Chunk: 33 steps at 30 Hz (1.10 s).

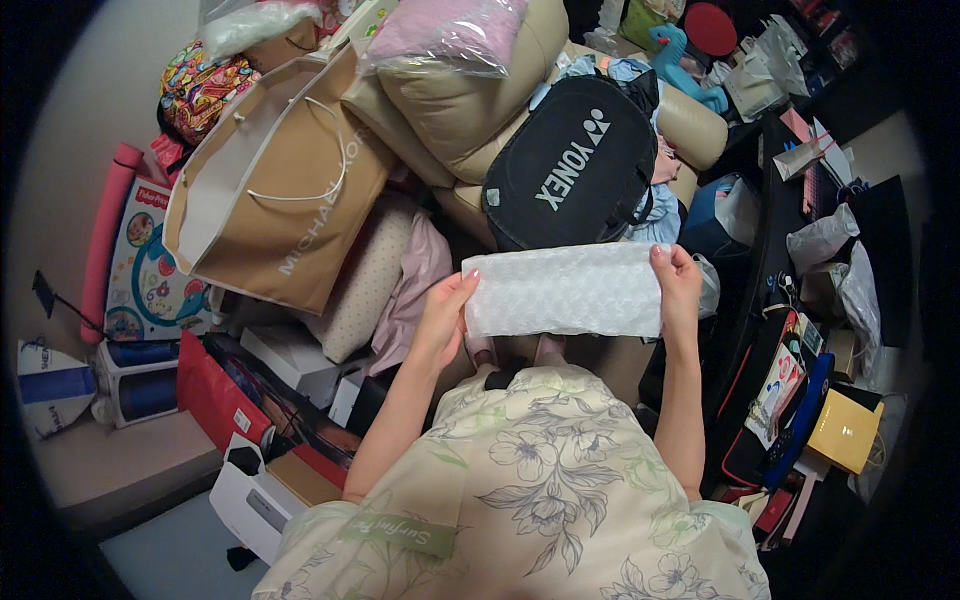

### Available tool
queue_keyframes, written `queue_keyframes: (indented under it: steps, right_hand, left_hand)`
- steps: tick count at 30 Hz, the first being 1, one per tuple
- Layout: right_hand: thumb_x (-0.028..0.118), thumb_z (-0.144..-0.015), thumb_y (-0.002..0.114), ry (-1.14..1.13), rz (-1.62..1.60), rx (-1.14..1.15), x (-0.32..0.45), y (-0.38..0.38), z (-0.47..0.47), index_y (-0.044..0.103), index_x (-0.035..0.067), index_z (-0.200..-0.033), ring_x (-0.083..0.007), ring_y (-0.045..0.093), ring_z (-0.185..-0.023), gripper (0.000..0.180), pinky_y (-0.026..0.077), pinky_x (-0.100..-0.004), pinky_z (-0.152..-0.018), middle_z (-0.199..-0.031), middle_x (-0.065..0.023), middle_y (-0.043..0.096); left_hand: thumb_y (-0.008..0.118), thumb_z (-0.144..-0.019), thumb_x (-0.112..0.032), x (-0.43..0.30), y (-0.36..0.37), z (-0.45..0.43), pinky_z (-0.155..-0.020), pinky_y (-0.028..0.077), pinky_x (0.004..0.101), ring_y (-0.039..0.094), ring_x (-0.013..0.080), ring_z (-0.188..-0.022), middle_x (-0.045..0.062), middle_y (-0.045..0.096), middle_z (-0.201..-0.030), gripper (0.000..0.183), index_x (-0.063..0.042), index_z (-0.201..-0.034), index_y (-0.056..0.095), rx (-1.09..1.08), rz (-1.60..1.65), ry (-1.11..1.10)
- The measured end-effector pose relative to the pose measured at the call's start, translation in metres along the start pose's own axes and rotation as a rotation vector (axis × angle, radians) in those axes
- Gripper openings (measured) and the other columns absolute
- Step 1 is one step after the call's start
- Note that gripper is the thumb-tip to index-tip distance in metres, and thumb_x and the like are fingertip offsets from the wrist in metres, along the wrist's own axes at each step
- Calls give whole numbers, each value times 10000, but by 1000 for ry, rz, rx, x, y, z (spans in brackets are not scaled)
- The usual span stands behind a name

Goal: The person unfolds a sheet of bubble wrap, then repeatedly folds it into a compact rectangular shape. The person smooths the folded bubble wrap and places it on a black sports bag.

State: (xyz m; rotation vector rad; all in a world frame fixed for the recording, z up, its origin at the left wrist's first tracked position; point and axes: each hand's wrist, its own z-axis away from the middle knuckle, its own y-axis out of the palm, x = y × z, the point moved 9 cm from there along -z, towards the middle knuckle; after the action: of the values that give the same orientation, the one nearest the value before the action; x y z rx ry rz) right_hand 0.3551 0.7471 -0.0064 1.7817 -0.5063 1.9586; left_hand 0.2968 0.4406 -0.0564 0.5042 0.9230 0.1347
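A white, flat rectangle that looks like folded bubble wrap [564,291] is stretched level in front of me. At its left end my left hand [447,315] grips it, thumb on top. My right hand [677,289] pinches the opposite end, near the upper corner. The fingers behind the sheet are partly hidden. Just beyond it a black Yonex racket bag [574,161] rests on a beige padded leather seat [457,112]. Below the sheet my feet show in part, under a floral garment [547,480].
A large brown paper shopping bag [300,180] leans at the left, beside a dotted cushion [375,285] and pink cloth [415,292]. A white box [255,502] stands at the lower left. Along the right are a black surface, a blue bag [709,217] and a yellow paper bag [844,431].
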Motion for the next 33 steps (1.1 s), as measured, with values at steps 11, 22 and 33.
queue_keyframes:
  steps: [11, 22, 33]
  right_hand:
    - [199, -883, 613, -24, -10, 31, 4, -7, 1, 578, 39, -782, 9, 339, -583, 192, 252, -168, -514, -662, 95, 465]
    - [206, -890, 601, -30, 46, 20, 16, -28, -4, 568, 43, -775, 2, 331, -594, 202, 251, -166, -530, -674, 90, 450]
    - [191, -887, 604, 4, 77, 16, 15, -20, 4, 590, 26, -809, 12, 335, -601, 183, 241, -158, -524, -684, 93, 457]
  left_hand:
    - [596, -885, -203, 9, 6, 16, -324, 275, 161, 342, 7, -358, -26, 538, -624, 145, -73, -837, 552, 101, -33, -142]
    - [531, -925, -229, 27, 8, 30, -374, 364, 184, 509, 79, -462, 37, 559, -638, 195, -55, -839, 508, 60, -79, -184]
    - [506, -937, -215, 22, 2, 44, -347, 233, 182, 295, 37, -400, -45, 397, -552, 180, -87, -818, 465, 152, 1, -82]
